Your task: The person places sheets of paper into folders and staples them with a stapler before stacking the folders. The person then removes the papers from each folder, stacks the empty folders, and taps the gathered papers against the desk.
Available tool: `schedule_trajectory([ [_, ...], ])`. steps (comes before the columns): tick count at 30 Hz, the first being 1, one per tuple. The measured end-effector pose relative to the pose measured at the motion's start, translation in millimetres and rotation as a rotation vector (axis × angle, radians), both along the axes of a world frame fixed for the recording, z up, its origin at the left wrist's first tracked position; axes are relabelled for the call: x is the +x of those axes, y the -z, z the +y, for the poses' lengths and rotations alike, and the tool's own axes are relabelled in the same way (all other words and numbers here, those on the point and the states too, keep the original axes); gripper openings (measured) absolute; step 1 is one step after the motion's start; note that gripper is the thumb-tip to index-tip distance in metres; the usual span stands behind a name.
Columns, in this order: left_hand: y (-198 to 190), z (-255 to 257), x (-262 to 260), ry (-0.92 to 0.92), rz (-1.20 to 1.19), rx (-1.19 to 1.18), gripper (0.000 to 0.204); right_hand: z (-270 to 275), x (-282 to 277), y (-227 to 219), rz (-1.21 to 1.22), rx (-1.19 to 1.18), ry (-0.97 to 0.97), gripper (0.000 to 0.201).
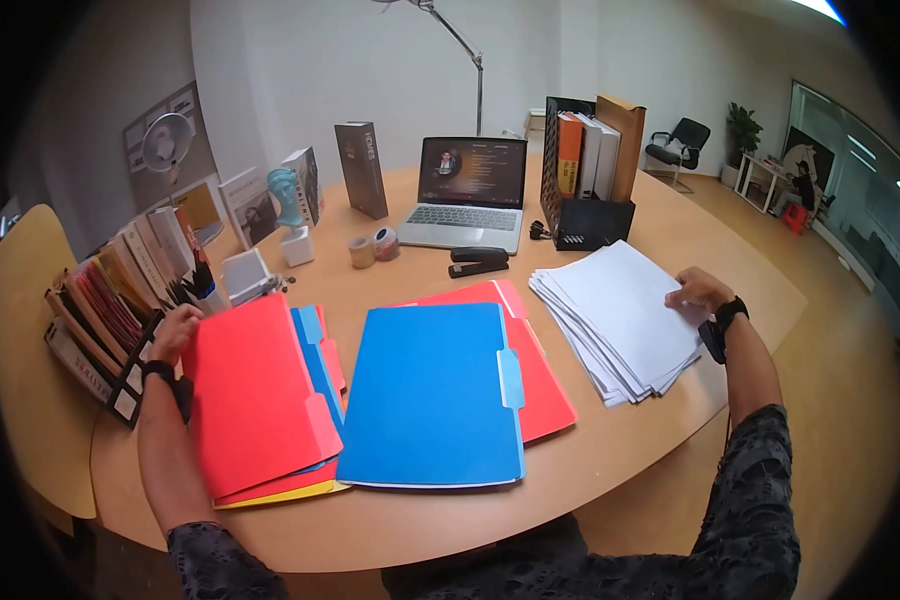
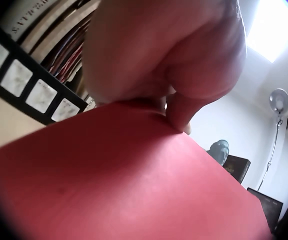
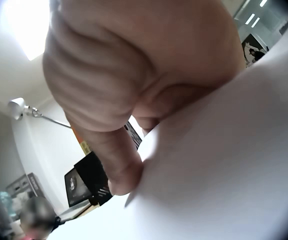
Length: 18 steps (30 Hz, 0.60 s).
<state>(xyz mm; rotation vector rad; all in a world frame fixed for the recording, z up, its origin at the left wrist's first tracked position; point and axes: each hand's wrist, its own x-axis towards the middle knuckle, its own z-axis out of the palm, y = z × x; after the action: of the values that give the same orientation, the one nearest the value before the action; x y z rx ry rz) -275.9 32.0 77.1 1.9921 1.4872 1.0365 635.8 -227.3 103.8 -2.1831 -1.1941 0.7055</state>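
Observation:
A pile of folders lies at the left, with a red folder (image 1: 255, 395) on top and blue, red and yellow ones showing beneath. At its far left corner my left hand (image 1: 177, 333) grips the edge, thumb and curled fingers meeting at the red folder in the left wrist view. A blue folder (image 1: 430, 390) lies in the middle, overlapping another red folder (image 1: 550, 400). To the right is a loosely fanned stack of white paper (image 1: 620, 300). My right hand (image 1: 703, 290) holds its right edge, the thumb (image 3: 119, 170) at the sheet's border and the other fingers partly hidden.
A black stapler (image 1: 478, 262), two tape rolls (image 1: 373, 250) and a laptop (image 1: 467, 190) stand beyond the folders. At the left is a rack of books and files (image 1: 120, 280) by a pen holder (image 1: 205, 295). A black file holder (image 1: 595, 222) with books stands behind the paper.

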Motion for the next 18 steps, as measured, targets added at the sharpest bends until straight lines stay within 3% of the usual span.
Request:
schedule_trajectory([
  [2, 8.3, 1.7, 27.1, -0.223, 0.367, 0.058, 0.013, 6.5, -6.2, 0.1, -0.486, -0.031, 0.005, 0.028],
  [3, 17.8, 14.7, 36.7, -0.248, 0.448, 0.120, 0.014, 16.2, -8.7, 2.2, -0.482, -0.029, 0.004, 0.028],
  [5, 12.6, 14.6, 78.2, -0.237, 0.494, 0.124, 0.016, 40.2, -18.4, 9.5, -0.562, 0.288, 0.026, 0.028],
  [6, -0.4, -2.5, 125.9, -0.200, 0.457, 0.067, 0.016, 41.3, -46.6, 0.3, -0.179, 0.342, -0.062, 0.028],
  [7, 3.2, -10.1, 152.3, -0.028, 0.175, -0.124, 0.019, 43.0, -85.2, -10.4, 0.208, 0.384, -0.147, 0.029],
  [8, 5.4, -17.7, 178.5, 0.143, -0.112, -0.311, 0.023, 51.5, -112.7, -12.4, 0.418, 0.348, -0.198, 0.029],
  [9, -6.7, -41.8, 218.3, 0.146, 0.001, -0.388, 0.026, 55.6, -138.4, -13.5, 0.548, 0.296, -0.301, 0.032],
  [12, -11.1, -71.3, 285.8, 0.210, 0.249, -0.536, 0.031, 51.7, -210.9, -5.2, 0.811, 0.151, -0.525, 0.046],
  [14, -9.6, -81.7, 302.1, 0.224, 0.242, -0.570, 0.031, 51.6, -238.9, 5.7, 0.661, 0.119, -0.530, 0.058],
  [18, -5.0, -99.1, 314.2, 0.245, 0.173, -0.525, 0.030, 52.5, -248.3, 15.8, 0.652, 0.073, -0.525, 0.066],
])
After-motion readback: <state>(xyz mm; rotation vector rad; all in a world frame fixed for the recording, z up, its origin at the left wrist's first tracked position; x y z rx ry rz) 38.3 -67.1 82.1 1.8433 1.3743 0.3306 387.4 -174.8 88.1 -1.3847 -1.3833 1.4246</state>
